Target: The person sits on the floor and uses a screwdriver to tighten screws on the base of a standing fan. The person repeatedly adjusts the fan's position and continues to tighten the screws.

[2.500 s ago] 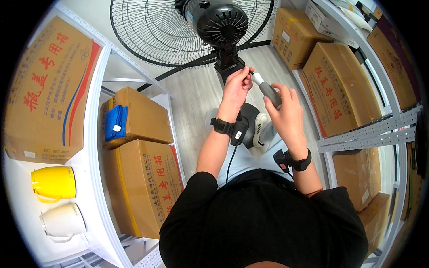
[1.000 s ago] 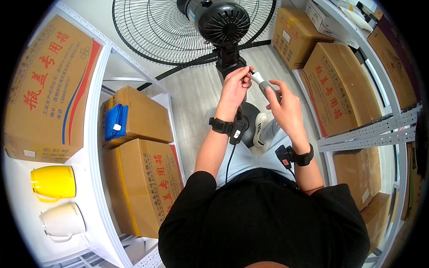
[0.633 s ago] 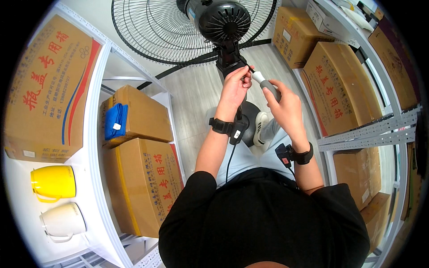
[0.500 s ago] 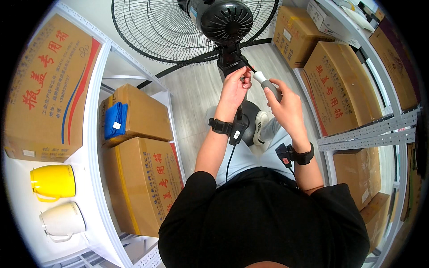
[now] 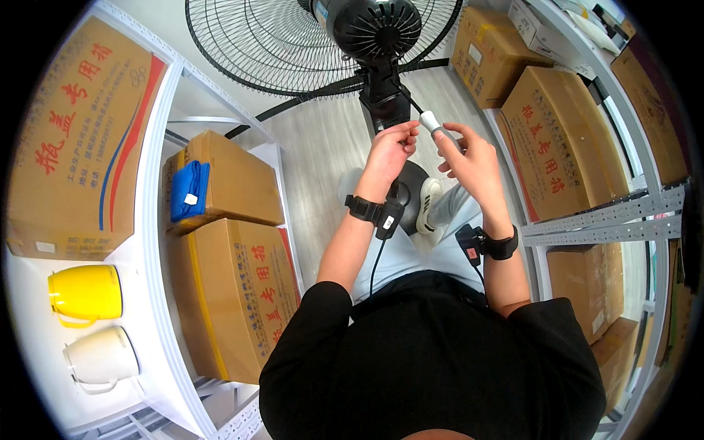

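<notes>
A large black pedestal fan (image 5: 385,40) stands in front of me, its wire guard facing away. My right hand (image 5: 469,158) is closed round the grey and white handle of a screwdriver (image 5: 428,119). Its thin dark shaft slants up and left toward the fan's neck. Close beside the handle's white end, my left hand (image 5: 392,152) has its fingers drawn together against the fan's post (image 5: 385,103). Whatever those fingers may hold is hidden. Lower down, the round black base (image 5: 411,183) shows between my legs.
Shelving with cardboard boxes (image 5: 242,293) flanks me on the left, and more boxes (image 5: 550,139) fill the right racks. A yellow jug (image 5: 86,293) and a white jug (image 5: 103,358) sit on the left shelf. A folded blue cloth (image 5: 191,191) hangs on a box.
My left hand has shifted slightly right and down, and its fingers now point toward the screwdriver. The screwdriver handle sits a little higher and steeper. The view has shifted slightly.
</notes>
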### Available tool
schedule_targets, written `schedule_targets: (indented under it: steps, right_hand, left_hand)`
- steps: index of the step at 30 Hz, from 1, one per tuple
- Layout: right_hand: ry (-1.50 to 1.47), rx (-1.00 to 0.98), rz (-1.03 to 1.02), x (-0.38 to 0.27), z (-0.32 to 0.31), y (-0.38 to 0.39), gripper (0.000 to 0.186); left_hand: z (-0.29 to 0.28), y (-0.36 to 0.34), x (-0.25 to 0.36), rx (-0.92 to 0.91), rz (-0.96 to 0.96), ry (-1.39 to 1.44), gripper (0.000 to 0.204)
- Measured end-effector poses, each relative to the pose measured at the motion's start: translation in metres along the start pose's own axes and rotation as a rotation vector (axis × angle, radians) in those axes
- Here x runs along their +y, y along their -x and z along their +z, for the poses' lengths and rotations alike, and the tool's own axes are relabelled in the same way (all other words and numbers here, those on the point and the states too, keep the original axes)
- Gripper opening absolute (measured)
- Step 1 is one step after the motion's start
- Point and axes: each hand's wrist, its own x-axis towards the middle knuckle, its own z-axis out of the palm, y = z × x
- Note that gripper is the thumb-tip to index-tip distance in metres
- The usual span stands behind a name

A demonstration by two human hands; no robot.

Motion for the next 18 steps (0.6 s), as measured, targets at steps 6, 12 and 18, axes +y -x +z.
schedule_targets:
  steps: [6, 12, 18]
  right_hand:
    - [0.08, 0.046, -0.079, -0.007, -0.003, 0.005, 0.037]
    - [0.1, 0.107, -0.089, -0.005, -0.014, 0.015, 0.032]
    - [-0.199, 0.017, 0.005, 0.041, -0.026, 0.036, 0.027]
  left_hand:
    - [-0.002, -0.006, 0.002, -0.025, -0.058, -0.093, 0.024]
    - [-0.023, -0.006, -0.01, 0.017, -0.123, -0.091, 0.019]
    - [-0.065, -0.005, -0.036, 0.095, -0.158, -0.045, 0.018]
